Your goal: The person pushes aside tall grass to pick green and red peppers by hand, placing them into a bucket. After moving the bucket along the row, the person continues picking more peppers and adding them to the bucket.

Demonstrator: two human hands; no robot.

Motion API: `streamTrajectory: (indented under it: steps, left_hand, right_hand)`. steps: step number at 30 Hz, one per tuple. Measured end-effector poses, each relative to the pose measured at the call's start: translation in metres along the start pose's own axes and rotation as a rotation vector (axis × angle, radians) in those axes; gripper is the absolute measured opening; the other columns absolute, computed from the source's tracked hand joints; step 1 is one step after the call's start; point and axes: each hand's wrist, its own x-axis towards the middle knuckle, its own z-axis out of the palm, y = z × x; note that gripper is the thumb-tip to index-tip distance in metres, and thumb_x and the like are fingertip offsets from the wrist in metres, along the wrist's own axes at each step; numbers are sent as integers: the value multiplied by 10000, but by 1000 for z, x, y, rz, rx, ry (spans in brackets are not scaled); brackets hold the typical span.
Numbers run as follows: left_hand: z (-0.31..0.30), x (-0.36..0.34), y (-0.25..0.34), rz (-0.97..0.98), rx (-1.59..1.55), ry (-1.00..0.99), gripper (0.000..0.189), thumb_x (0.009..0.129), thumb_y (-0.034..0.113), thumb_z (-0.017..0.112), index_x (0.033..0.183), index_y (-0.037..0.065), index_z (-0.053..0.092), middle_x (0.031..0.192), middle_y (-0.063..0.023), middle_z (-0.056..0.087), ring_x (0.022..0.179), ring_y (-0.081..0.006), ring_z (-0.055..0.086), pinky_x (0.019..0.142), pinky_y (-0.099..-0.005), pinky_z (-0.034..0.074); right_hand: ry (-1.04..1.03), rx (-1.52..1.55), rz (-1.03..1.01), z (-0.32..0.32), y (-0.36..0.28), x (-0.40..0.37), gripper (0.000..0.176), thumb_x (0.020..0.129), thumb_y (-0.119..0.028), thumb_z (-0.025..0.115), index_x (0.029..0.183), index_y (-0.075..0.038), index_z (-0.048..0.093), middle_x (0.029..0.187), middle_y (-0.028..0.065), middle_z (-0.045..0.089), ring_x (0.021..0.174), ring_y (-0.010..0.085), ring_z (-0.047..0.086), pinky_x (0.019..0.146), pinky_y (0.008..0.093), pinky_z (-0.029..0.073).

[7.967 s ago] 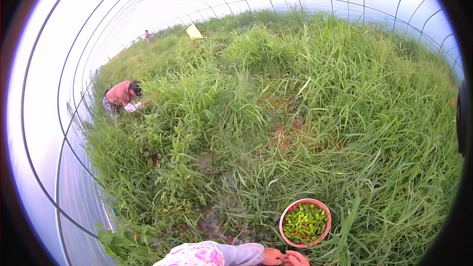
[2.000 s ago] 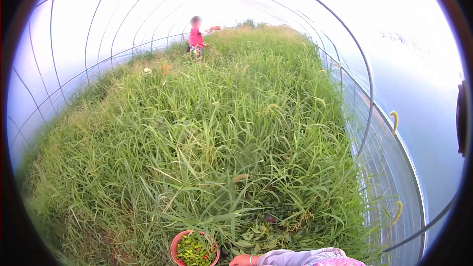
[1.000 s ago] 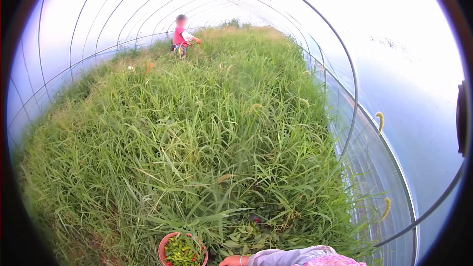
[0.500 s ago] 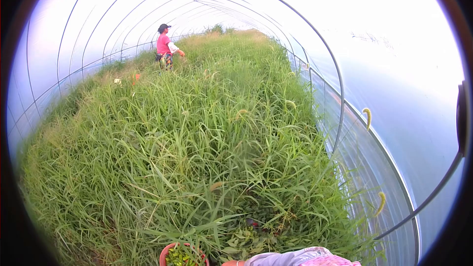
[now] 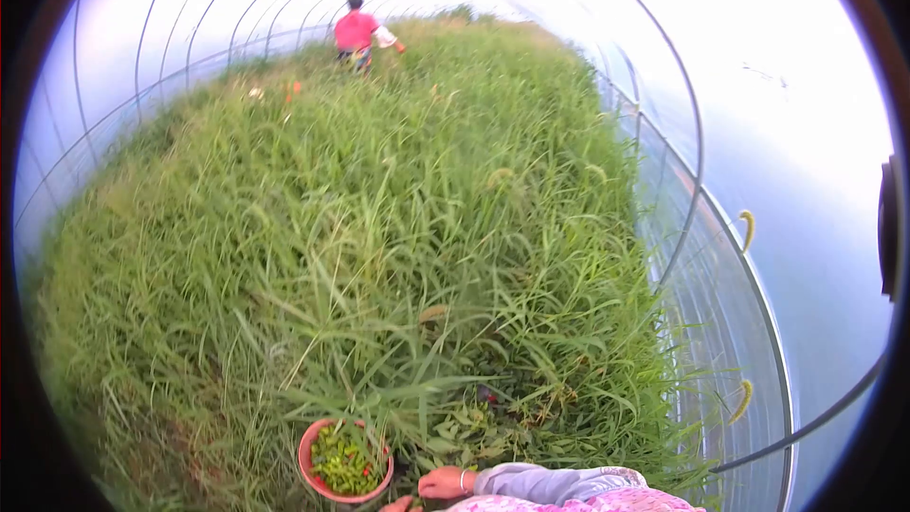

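My right hand [image 5: 442, 483], with a bracelet at the wrist and a greyish sleeve, is low in the view beside leafy plants [image 5: 464, 438]. Its fingers are curled in, and what they hold, if anything, is hidden. Just below it, partly cut off by the bottom edge, my left hand [image 5: 400, 505] looks closed, with a bit of green by its fingers too small to name. To the left of both hands stands a pink-red bucket [image 5: 305, 455] holding many green peppers [image 5: 343, 463] and a few red ones. Neither hand touches the bucket.
Tall grass [image 5: 379, 228] fills the tunnel greenhouse. A metal hoop [image 5: 700, 133] and plastic side wall [image 5: 730, 322] run along the right. Farther off, a person in a pink top [image 5: 356, 30] stands in the grass, near a small orange object [image 5: 295, 88].
The view has tipped downward, so the bucket and both hands show more fully. The distant person has turned more away from me, one arm still out to the side.
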Motion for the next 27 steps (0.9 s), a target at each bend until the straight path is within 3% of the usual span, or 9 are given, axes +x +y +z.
streamTrajectory:
  steps: [1,6,8,10,16,19,22,24,27]
  left_hand:
    - [0,1,-15,235,79,113,318,803,342,580,1007,101,617,832,-171,640,793,-349,624,723,-421,491]
    - [-9,-9,-22,11,-196,106,378,799,301,572,1064,32,597,950,-207,632,914,-379,594,797,-430,468]
    - [-9,-4,-49,-179,-413,37,344,806,245,590,1040,-7,606,831,-153,658,706,-238,634,695,-360,494]
    - [-22,-7,-54,-342,-619,92,333,844,165,573,1127,-10,564,686,-46,610,510,-95,514,461,-252,429]
    - [-49,21,-105,-412,-556,234,305,830,203,585,1055,-3,605,654,-31,605,464,-98,508,404,-255,412]
    - [-45,56,-141,-478,-555,509,318,807,222,600,1050,18,617,710,-98,651,489,-150,588,440,-297,462]
    - [-63,68,-148,-413,-96,658,446,708,260,612,1085,21,600,969,-236,632,908,-381,603,827,-417,480]
    - [-53,79,-159,-403,76,809,359,729,240,600,1004,9,623,834,-200,654,724,-295,660,686,-379,526]
    - [-41,79,-160,-371,-156,535,275,732,219,585,923,38,666,869,-216,652,844,-352,628,784,-407,495]
  right_hand:
    - [-48,-48,48,-3,-1,-1,297,852,-377,500,965,-141,641,902,101,657,822,318,618,735,394,485]
    - [-26,-10,68,-5,-1,-12,250,841,-321,556,966,-126,651,867,85,672,808,255,644,720,344,505]
    - [-56,42,133,-4,-4,-15,227,834,-292,578,957,-117,654,851,75,674,782,228,645,708,322,500]
    - [-107,42,158,1,-3,-18,229,836,-294,581,958,-115,654,844,70,673,772,218,643,703,312,497]
    - [-127,36,131,0,-3,-11,252,842,-344,538,939,-137,642,883,87,660,835,287,619,734,362,485]
    - [-152,-29,122,2,14,-6,309,850,-394,513,984,-149,644,941,108,658,886,296,617,790,375,478]
    - [-203,-41,161,0,22,-2,322,859,-402,484,1001,-159,641,960,85,661,900,291,615,807,376,471]
    - [-195,-40,171,-6,15,-4,328,858,-407,482,1003,-160,642,943,74,667,897,284,617,808,370,470]
    - [-163,-33,177,-3,22,-9,330,865,-396,490,1031,-151,636,886,35,676,859,221,631,786,329,476]
